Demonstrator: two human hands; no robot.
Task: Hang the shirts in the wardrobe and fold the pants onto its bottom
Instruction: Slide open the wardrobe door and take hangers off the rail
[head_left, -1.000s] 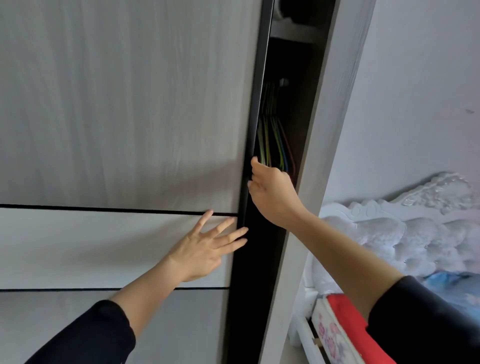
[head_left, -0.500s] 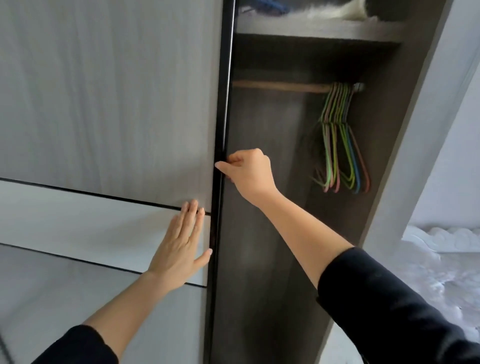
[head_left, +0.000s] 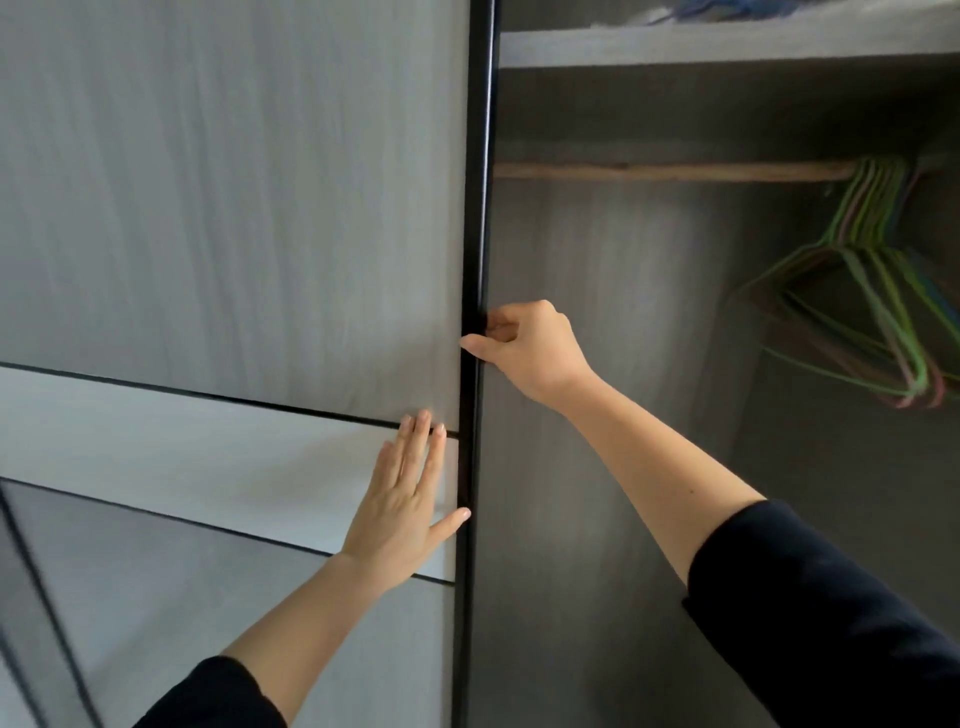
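The wardrobe's grey sliding door (head_left: 234, 208) fills the left half of the view, with a black edge strip (head_left: 475, 234) down its right side. My right hand (head_left: 530, 348) grips that black edge, fingers curled round it. My left hand (head_left: 405, 499) presses flat on the door panel just left of the edge, fingers straight. Right of the door the dark wardrobe interior (head_left: 623, 467) stands open. A wooden rail (head_left: 670, 170) crosses it, and several empty coloured wire hangers (head_left: 872, 291) hang at its right end. No shirts or pants are in view.
A shelf (head_left: 727, 47) runs across the top of the wardrobe with some blue and white fabric (head_left: 727, 8) lying on it. The wardrobe's back wall below the rail is bare.
The door has slid left under both hands, widening the opening. More of the rail, hangers and interior shows, and the bed at the right has left the view.
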